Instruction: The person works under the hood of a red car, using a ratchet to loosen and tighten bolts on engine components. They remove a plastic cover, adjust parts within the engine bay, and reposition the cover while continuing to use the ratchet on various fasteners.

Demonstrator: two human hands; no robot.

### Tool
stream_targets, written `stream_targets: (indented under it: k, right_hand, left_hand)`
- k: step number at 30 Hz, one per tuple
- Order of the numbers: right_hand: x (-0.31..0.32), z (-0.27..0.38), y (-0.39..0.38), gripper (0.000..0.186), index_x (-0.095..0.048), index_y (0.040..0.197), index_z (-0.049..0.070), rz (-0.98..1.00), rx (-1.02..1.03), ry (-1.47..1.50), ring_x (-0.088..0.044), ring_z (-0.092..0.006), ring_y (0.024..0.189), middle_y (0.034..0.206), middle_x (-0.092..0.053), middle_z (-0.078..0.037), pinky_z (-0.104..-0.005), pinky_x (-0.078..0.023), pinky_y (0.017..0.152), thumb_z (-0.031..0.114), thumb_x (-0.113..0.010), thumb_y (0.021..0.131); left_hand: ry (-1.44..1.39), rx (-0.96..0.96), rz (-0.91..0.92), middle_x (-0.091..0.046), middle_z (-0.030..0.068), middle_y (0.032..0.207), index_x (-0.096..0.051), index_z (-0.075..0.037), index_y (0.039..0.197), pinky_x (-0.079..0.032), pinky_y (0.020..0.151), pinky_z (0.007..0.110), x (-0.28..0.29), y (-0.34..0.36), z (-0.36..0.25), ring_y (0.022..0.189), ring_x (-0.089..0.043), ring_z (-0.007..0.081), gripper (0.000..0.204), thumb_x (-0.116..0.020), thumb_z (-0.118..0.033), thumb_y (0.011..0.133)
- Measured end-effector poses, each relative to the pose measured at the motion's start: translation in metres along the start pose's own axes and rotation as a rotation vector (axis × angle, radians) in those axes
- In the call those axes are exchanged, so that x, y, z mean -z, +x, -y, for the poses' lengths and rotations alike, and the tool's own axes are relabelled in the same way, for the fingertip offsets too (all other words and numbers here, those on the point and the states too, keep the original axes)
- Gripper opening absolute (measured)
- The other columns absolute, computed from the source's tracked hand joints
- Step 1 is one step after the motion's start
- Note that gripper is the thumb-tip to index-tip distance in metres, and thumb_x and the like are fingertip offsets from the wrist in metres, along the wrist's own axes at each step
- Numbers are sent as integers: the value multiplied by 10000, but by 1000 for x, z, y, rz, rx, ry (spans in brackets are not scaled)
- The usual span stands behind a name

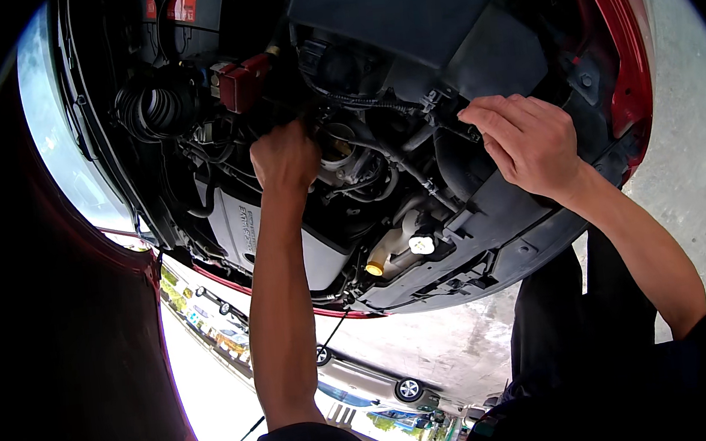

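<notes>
My left hand (285, 159) reaches down among dark engine parts, its fingers hidden, just left of a metal round fitting (336, 158) and below a red boxy component (240, 86). My right hand (525, 138) is at the right of the engine bay, fingers slightly curved and thumb apart from them, fingertips beside a wiring connector and black hoses (449, 154); I see nothing held in it. A ribbed black intake hose (147, 104) lies at upper left. A grey engine cover (230, 233) is left of my left forearm.
A large black housing (399, 0) fills the top. A white cap (422, 244) and yellow cap (375, 266) sit at the front. The red fender (629, 62) edges the bay. The raised hood (100, 350) is at left, parked cars (370, 382) beyond the bumper.
</notes>
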State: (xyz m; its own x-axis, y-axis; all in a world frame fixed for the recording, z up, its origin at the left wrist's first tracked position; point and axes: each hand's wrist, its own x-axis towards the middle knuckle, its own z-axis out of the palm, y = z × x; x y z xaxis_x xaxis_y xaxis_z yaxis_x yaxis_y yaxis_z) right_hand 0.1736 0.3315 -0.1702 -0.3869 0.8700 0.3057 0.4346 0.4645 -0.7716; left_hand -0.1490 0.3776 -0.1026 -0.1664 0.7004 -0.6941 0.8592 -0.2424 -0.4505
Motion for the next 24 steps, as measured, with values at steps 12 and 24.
stream_targets:
  k: [12, 24]
  right_hand:
    - [-4, 1, -6, 300, -677, 1035, 78, -70, -10, -40, -659, -183, 794, 947, -669, -17, -309, -546, 682, 74, -718, 738]
    - [-159, 106, 69, 606, -382, 1432, -82, 146, -477, 163, -537, -386, 1285, 1479, -437, -266, -421, -481, 1050, 36, -576, 871]
  left_hand:
    - [29, 9, -41, -748, 161, 909, -763, -107, 936, -589, 739, 426, 4, -3, -8, 851, -737, 327, 234, -574, -197, 831]
    - [82, 22, -92, -754, 134, 982, -763, -124, 946, -595, 749, 416, 10, -6, -13, 899, -740, 302, 209, -596, -213, 857]
